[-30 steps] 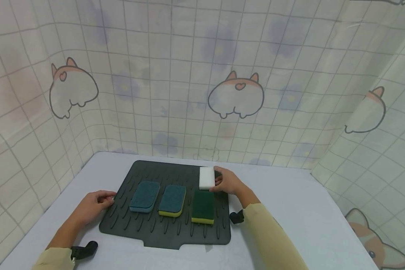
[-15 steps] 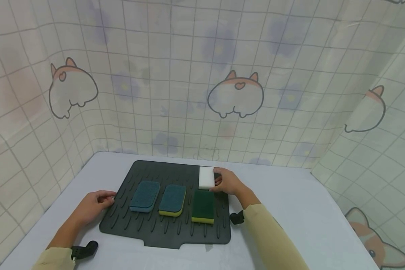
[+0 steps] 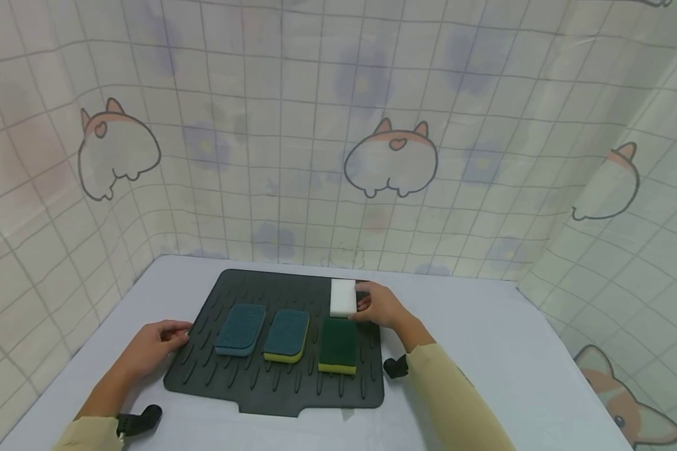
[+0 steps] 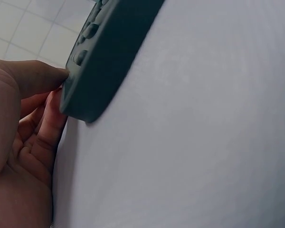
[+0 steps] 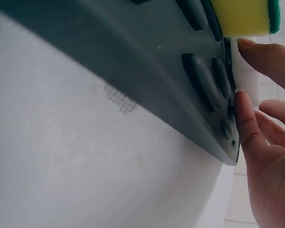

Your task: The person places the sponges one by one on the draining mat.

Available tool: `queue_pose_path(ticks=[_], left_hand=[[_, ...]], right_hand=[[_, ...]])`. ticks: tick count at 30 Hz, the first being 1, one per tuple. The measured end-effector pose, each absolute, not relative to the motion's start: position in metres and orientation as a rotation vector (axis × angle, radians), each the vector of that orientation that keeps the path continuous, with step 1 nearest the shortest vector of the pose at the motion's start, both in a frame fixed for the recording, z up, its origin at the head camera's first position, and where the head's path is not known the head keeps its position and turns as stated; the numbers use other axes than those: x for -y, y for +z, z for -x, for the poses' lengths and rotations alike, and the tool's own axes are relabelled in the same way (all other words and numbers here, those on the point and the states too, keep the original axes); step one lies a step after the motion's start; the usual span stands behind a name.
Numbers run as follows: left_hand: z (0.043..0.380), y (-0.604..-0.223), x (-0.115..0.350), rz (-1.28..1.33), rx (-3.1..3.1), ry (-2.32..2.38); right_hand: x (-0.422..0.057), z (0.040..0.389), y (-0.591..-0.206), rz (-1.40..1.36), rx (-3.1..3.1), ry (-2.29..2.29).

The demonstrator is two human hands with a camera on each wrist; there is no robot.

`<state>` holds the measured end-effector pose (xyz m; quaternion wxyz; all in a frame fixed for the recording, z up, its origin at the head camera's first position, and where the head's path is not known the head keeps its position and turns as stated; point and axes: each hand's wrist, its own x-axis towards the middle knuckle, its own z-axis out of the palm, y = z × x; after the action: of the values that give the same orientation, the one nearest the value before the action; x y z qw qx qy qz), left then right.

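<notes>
A dark grey ribbed drying mat [image 3: 282, 385] lies on the table. Set side by side on it are a blue scouring sponge [image 3: 241, 329], a yellow sponge with a blue-green top [image 3: 286, 333] and a yellow sponge with a dark green top [image 3: 338, 344]. Behind the green-topped one is a white sponge block [image 3: 343, 297]. My right hand [image 3: 380, 305] holds this white block by its right side, thumb at the near end and fingers toward the far end. At the mat's left edge, my left hand [image 3: 155, 344] pinches the rim between thumb and fingers, also visible in the left wrist view.
The table [image 3: 462, 338] has a white cover. A tile-patterned curtain [image 3: 304, 200] with corgi drawings hangs around its back and sides. A black strap camera [image 3: 140, 421] sits on the left wrist, another [image 3: 395, 366] on the right.
The whole head view has shifted very slightly. Both hands, the mat and the sponges keep the same places relative to each other.
</notes>
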<state>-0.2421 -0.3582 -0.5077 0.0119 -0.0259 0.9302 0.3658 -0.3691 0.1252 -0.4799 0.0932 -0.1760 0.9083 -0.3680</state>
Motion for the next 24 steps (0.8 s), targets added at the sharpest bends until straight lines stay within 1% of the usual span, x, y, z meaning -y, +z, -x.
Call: queue_pose_path(ticks=[12, 24], left_hand=[[0.247, -0.509, 0.362, 0.063, -2.897, 1.131], [0.251, -0.498, 0.365, 0.014, -2.899, 1.004]], right_hand=[[-0.137, 0.361, -0.481, 0.503, -2.747, -1.164], [-0.167, 0.347, -0.473, 0.451, -2.755, -1.281]])
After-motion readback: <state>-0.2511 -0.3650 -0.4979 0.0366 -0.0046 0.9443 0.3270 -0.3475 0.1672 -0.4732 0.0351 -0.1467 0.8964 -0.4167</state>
